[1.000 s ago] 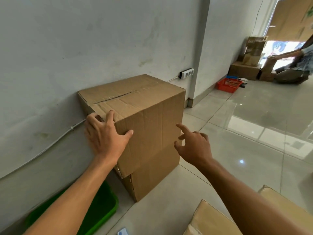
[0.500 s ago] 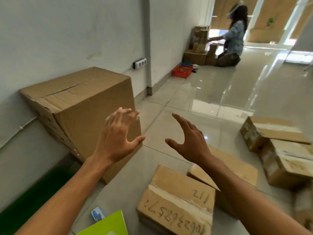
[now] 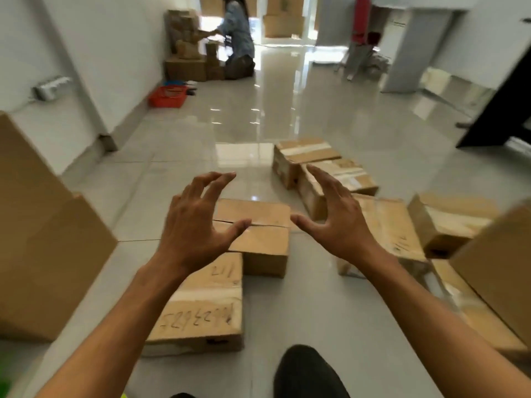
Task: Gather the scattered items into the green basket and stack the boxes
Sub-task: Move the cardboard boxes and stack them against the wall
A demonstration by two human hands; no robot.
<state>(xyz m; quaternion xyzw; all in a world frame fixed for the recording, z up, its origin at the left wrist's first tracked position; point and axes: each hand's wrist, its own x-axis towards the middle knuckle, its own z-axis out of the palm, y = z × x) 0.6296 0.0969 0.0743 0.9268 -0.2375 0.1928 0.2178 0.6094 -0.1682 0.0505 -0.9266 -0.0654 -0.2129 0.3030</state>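
Both the left hand (image 3: 195, 225) and the right hand (image 3: 339, 222) hover empty with fingers spread above the flat cardboard box (image 3: 258, 237) lying among scattered boxes (image 3: 324, 170) on the near floor (image 3: 287, 311).

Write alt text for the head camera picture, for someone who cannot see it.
Two bare hands, left hand and right hand, reach out empty with fingers spread above cardboard boxes scattered on a shiny tiled floor. Far off, another person sits by a box pile.

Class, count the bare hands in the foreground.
2. The left hand hovers open above the middle box; the right hand hovers open over the boxes beside it. The distant person's hands are blurred.
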